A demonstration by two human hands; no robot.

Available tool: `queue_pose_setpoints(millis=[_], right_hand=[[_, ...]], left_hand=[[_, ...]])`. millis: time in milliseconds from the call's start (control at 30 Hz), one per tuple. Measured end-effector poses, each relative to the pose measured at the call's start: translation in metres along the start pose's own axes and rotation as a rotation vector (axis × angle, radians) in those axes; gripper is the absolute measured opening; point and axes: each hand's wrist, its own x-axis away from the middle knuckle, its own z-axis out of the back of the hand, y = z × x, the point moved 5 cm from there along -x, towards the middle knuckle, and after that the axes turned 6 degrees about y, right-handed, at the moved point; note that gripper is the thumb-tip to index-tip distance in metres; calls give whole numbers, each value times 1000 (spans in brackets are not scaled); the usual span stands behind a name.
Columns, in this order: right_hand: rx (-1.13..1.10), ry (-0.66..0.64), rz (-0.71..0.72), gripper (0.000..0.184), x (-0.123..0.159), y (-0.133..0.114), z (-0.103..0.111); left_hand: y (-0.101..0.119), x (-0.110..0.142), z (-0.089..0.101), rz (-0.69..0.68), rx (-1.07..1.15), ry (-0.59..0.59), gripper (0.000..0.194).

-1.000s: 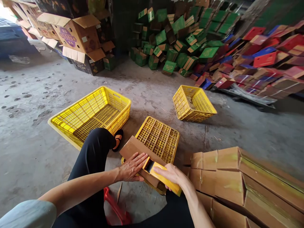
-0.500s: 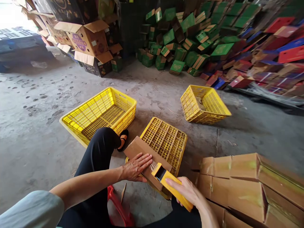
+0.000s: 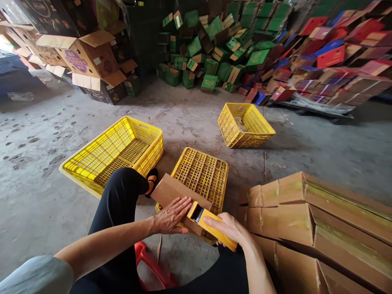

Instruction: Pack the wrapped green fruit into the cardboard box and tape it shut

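A folded piece of brown cardboard (image 3: 171, 190) lies slantwise across the near end of an upturned yellow plastic crate (image 3: 200, 171). My left hand (image 3: 172, 215) presses flat on the cardboard, fingers stretched out and close together. A yellow hand tool (image 3: 211, 226) with a square, dark-windowed head is gripped in my right hand (image 3: 228, 228). Its head rests at the cardboard just right of my left fingertips. I cannot make out its exact kind, and its underside is hidden.
Stacked brown cartons (image 3: 284, 216) stand close at my right. Beyond my left knee sits an open yellow crate (image 3: 122, 151), with a smaller crate (image 3: 245, 124) farther off. A red plastic stool (image 3: 153, 265) shows below me. Heaped green boxes (image 3: 211, 53) and red ones (image 3: 330, 57) lie behind.
The camera view has swung to the right, so the surroundings sit farther left in the picture. Both hands stay on the cardboard and the tool, with little change between them.
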Motion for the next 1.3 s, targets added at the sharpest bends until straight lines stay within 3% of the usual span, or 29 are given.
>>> queue_pose_setpoints(millis=[500, 833, 1133, 1300], right_hand=[[12, 25, -29, 28, 6, 6, 5], [11, 26, 10, 44, 4, 6, 2], [0, -10, 20, 47, 8, 16, 2], [-27, 29, -8, 39, 16, 17, 6]], left_hand=[[-2, -1, -1, -2, -19, 0, 109], [11, -7, -9, 20, -35, 19, 104], [8, -6, -8, 23, -35, -4, 107], [6, -6, -11, 15, -35, 5, 105]])
